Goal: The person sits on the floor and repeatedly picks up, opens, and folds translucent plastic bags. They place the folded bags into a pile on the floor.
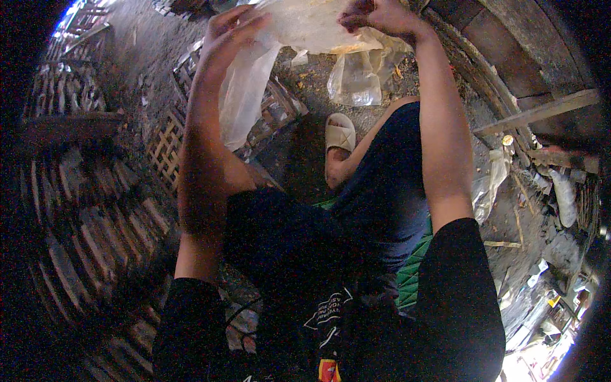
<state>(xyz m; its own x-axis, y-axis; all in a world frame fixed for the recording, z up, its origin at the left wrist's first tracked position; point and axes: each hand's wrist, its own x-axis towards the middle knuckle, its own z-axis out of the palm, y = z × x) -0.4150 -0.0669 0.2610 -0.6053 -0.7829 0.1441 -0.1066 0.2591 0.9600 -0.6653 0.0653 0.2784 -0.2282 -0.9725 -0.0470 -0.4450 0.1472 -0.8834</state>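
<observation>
A translucent plastic sheet (305, 24) spreads between my two hands at the top of the view, its far part cut off by the picture's edge. My left hand (234, 33) has its fingers bent over the sheet's left edge. Below that hand, a whitish length of plastic (246, 95) hangs down. My right hand (379, 19) is curled, fingertips pinched on the right side of the sheet. Beneath the sheet's lower edge, a clear crumpled piece of plastic (355, 81) lies on the dirt ground.
A woven lattice basket (167, 148) stands left of my leg. My sandalled foot (340, 133) rests on the ground. Slatted wood (95, 234) fills the left side. A wooden bar (539, 112) juts in at right, above scattered plastic scraps (494, 176) and sticks. Something green (413, 277) is under me.
</observation>
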